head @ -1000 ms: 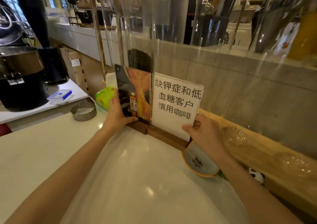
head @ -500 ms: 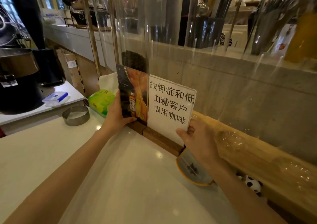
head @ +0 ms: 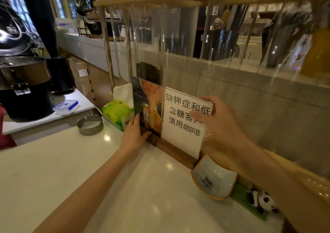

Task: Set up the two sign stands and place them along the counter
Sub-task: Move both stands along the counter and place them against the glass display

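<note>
Two sign stands (head: 167,115) upright; left hand (head: 134,134) and right hand (head: 220,123) each grip one.

two sign stands (head: 148,107) (head: 184,118), two hands (head: 133,136) (head: 219,123), one tissue pack (head: 117,113), one metal ring (head: 90,125), one dish (head: 214,179), one panda toy (head: 262,199)

Tissue pack (head: 117,114), metal ring (head: 90,125), bowl (head: 214,181), toy panda (head: 261,200)

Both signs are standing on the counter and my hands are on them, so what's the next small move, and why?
Probably steady the white text sign and let go. Both stands sit upright side by side, wooden bases touching in line on the counter. The right hand grips the sign's upper right corner; the left hand rests at the picture sign.
</note>
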`<state>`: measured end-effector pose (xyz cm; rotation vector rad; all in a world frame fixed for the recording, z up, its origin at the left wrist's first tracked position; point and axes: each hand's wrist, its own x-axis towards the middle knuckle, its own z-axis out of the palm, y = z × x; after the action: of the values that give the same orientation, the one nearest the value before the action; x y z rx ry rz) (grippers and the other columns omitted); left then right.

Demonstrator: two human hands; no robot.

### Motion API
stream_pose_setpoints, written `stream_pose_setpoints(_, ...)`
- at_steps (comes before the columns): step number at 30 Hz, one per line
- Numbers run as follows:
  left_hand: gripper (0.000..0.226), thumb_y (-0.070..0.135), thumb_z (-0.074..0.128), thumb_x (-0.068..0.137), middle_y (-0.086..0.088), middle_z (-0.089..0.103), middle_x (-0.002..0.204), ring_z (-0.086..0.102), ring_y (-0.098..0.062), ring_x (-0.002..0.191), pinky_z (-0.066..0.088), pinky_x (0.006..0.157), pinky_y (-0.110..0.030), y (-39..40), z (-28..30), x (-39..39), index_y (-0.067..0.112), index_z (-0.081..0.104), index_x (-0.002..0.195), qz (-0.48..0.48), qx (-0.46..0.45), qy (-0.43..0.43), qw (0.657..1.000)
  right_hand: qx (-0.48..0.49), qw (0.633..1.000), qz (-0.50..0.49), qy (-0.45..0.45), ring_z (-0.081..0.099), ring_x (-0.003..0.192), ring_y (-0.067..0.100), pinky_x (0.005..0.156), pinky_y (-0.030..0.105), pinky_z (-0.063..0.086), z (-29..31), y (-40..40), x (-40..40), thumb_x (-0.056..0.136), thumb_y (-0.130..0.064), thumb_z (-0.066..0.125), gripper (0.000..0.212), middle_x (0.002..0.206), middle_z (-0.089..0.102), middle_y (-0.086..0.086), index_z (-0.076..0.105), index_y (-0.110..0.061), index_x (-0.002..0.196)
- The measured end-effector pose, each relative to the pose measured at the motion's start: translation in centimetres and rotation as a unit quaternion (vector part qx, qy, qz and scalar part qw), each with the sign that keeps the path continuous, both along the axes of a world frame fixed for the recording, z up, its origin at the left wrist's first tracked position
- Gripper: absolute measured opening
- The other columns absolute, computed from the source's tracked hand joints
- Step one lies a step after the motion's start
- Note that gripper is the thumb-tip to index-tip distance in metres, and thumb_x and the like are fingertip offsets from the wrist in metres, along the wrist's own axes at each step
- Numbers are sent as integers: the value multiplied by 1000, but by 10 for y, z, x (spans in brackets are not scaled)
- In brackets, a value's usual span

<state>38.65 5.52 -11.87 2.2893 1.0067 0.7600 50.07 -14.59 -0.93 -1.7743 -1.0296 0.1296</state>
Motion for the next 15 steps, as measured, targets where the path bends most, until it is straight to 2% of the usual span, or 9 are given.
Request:
stream_pose_setpoints(2,74,27,63,82,-14,28,149,28,-30,138,27,116,-43,-5,-1,0,12,23,142,9,-17,7,1000,-11,996,8,-85,59,86,6,68,16,47,28,12,4,80,-30,63,40,100,61,-5,53,-18,117)
stream_pose_setpoints(4,69,30,62,82,-14,35,145,37,-30,132,34,112,-41,-9,1,-2,11,30,139,20,-44,1,999,-47,986,29,-156,55,85,3,64,12,38,51,32,5,82,-35,60,36,97,58,-7,57,-18,113)
stream_pose_setpoints(7,46,27,63,82,-14,57,122,55,-28,110,45,92,-33,-13,2,-5,9,50,122,24,-94,-42,994,-112,968,67,-216,54,86,9,62,12,37,71,69,3,83,-31,58,31,95,58,-4,60,-15,109)
stream_pose_setpoints(10,28,22,61,83,-12,63,109,56,-20,94,43,82,-26,-19,4,-9,9,61,107,20,-107,-65,992,-155,955,97,-232,59,88,14,65,14,42,75,99,-1,81,-28,61,30,93,61,-1,62,-10,104)
stream_pose_setpoints(12,27,21,61,83,-12,63,111,56,-21,97,42,85,-27,-21,6,-11,8,62,107,19,-105,-69,992,-180,950,106,-233,61,83,17,65,20,46,75,114,-3,80,-26,63,28,92,66,7,67,-5,98)
stream_pose_setpoints(15,28,20,61,83,-12,63,114,57,-24,104,40,85,-24,-20,9,-12,8,62,109,19,-110,-76,991,-214,940,106,-245,58,66,15,54,21,45,74,129,-7,78,-21,66,28,84,66,11,68,1,94)
